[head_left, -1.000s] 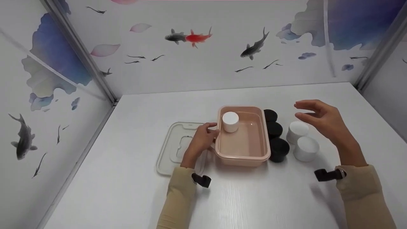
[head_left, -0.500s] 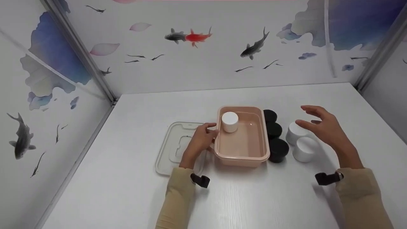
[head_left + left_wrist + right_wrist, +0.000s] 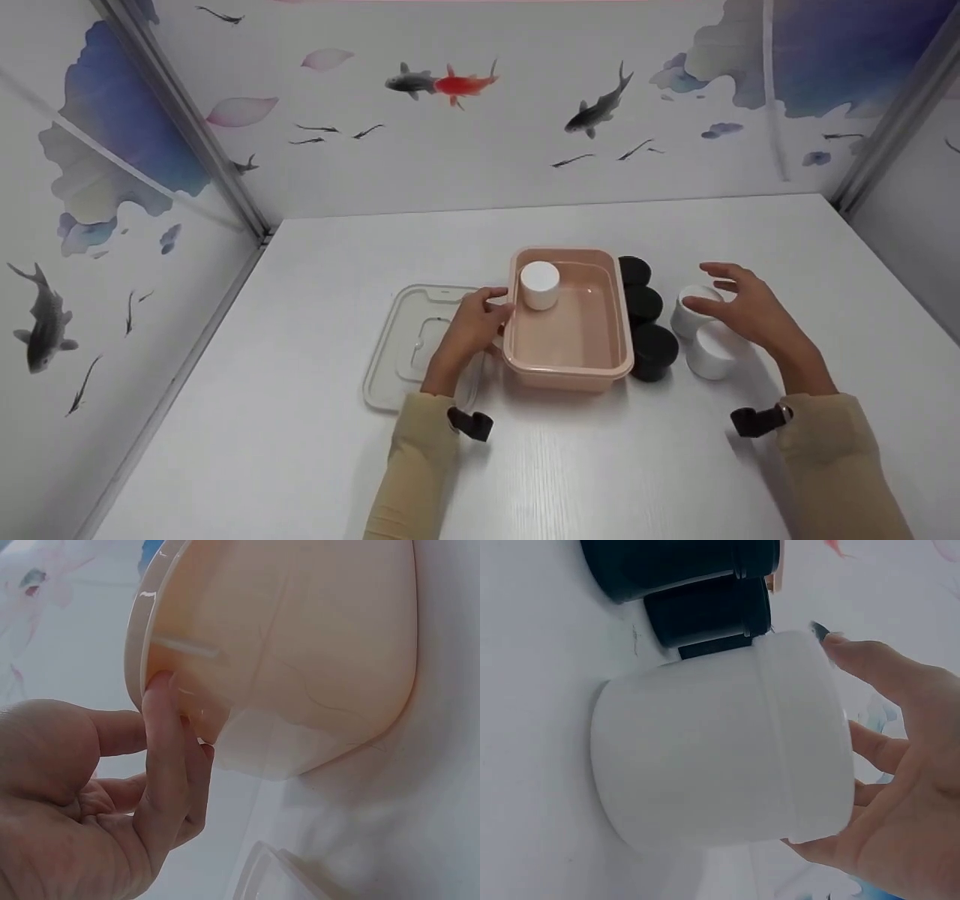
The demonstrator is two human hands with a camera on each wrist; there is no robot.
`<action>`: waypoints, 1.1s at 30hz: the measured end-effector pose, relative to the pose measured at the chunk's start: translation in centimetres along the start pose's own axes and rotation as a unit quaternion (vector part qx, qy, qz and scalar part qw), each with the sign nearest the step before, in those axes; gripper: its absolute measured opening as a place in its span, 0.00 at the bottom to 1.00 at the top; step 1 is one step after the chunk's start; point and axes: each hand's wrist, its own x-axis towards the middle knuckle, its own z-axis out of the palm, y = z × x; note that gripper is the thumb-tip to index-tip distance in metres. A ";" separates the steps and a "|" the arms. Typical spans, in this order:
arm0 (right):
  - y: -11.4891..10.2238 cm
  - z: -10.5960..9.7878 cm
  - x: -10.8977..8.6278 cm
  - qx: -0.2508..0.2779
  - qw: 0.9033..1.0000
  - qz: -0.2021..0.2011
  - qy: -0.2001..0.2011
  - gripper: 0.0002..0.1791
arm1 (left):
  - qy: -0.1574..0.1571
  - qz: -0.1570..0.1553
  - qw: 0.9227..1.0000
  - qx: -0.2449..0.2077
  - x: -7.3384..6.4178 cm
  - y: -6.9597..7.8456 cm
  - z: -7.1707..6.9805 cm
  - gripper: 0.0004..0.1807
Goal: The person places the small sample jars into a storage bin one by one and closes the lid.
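A pink plastic box [image 3: 570,345] stands in the middle of the table, holding one white jar [image 3: 541,286] at its far left corner. My left hand [image 3: 474,326] grips the box's left rim; the left wrist view shows fingers [image 3: 166,742] hooked under that rim. To the right of the box stand two lidded white jars, a far one [image 3: 696,315] and a nearer one [image 3: 712,351]. My right hand [image 3: 754,311] is over them with thumb and fingers spread apart, holding nothing. In the right wrist view its thumb [image 3: 870,660] is right by the lid of a white jar [image 3: 720,750].
Three black jars [image 3: 652,351] stand in a row against the box's right side. A translucent lid [image 3: 386,367] lies flat on the white table [image 3: 300,465], left of the box and partly beneath my left arm. Printed panels [image 3: 480,165] enclose the table.
My right hand has come lower and to the left, over the white jars. My left hand stays at the box rim, and the box and jars have not moved on the table.
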 end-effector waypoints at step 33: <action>0.1 1.0 0.7 -0.041 0.997 0.065 -0.005 0.52 | -0.011 0.011 1.000 -0.007 0.0 0.0 -0.2 0.24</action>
